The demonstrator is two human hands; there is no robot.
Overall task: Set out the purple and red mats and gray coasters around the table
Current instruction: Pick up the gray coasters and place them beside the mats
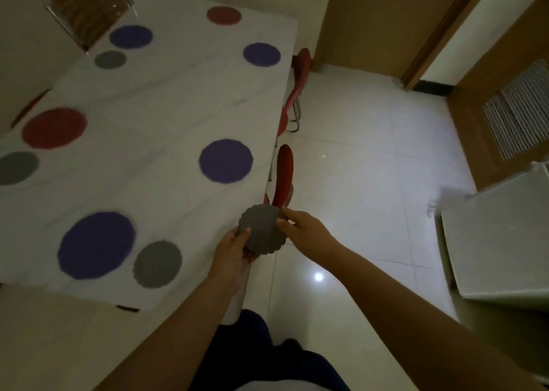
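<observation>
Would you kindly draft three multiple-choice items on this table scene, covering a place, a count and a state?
1. Where does the round gray coaster nearest the person lie?
A. right of a round purple mat
B. on a red mat
C. on the floor

2. How many round red mats lie on the white table?
A. one
B. two
C. four

3. What is the scalloped gray coaster stack doing?
A. lying on the table
B. held by both hands
C. resting on a chair

Answers: 1 A, it sits just right of that mat; 2 B, one far, one at left; 3 B, left hand and right hand grip its edges.
</observation>
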